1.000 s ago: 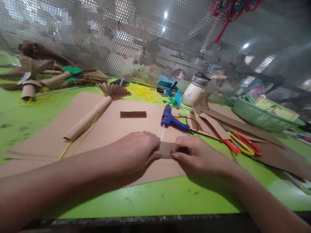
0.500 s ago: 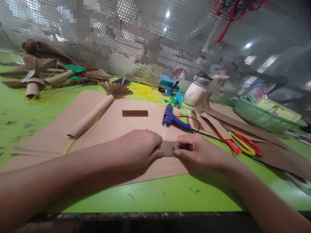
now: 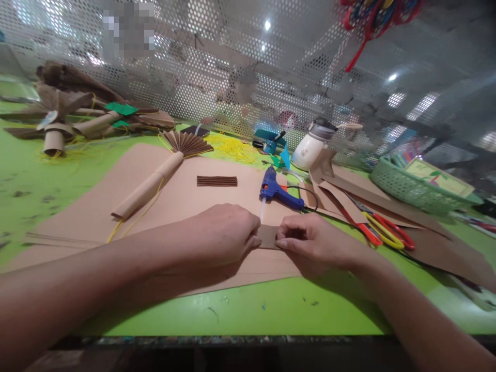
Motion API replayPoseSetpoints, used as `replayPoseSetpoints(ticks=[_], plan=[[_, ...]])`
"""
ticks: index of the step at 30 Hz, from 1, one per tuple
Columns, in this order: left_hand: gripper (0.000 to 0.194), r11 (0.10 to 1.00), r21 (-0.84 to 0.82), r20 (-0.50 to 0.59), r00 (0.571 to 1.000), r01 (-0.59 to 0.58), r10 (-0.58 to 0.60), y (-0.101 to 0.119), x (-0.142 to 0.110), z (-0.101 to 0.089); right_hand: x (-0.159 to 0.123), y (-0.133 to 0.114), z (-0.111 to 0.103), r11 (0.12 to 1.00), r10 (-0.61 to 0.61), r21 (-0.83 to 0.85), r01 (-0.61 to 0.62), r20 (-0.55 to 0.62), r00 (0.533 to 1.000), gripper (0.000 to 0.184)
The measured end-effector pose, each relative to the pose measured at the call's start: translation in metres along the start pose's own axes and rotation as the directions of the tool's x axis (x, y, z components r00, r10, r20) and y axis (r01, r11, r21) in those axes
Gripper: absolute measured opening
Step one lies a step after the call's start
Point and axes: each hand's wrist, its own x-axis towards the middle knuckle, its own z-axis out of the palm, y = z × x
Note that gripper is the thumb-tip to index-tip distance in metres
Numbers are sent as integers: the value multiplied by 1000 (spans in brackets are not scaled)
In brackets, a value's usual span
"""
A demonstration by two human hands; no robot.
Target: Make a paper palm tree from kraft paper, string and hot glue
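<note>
Between my two hands is a small piece of brown paper (image 3: 269,236), low over the large brown paper sheets (image 3: 186,199). My left hand (image 3: 225,235) pinches its left end, the fingers bent under and partly hidden. At the right end, my right hand (image 3: 306,237) grips the paper between thumb and fingertips. Just beyond the hands lies a blue glue gun (image 3: 277,190) with a clear glue stick in its back. A pleated brown paper strip (image 3: 217,181) rests further back, left of the glue gun. Left of that lies a rolled paper tube (image 3: 151,186) with a paper fan (image 3: 188,143) at its far end.
Yellow-and-red-handled scissors (image 3: 387,232) and brown paper pieces (image 3: 434,253) lie at right, before a green basket (image 3: 422,186). A white bottle (image 3: 310,147) and yellow shreds (image 3: 232,147) stand along the back. More paper tube pieces (image 3: 54,139) are at far left.
Both hands keep their hold on the small brown paper, with hardly any movement. The view has shifted very slightly.
</note>
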Motion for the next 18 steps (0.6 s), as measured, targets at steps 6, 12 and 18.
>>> replayPoseSetpoints(ticks=[6, 12, 18], plan=[[27, 999, 38, 42, 999, 33, -34, 4, 1, -2, 0, 1, 0, 1000, -9, 12, 9, 6, 1000, 11], [29, 998, 59, 13, 1000, 4, -5, 1, 1, 2, -1, 2, 3, 999, -49, -5, 49, -37, 998, 10], [28, 994, 86, -49, 996, -73, 77, -4, -1, 8, -4, 4, 6, 993, -109, -58, 104, -81, 991, 11]])
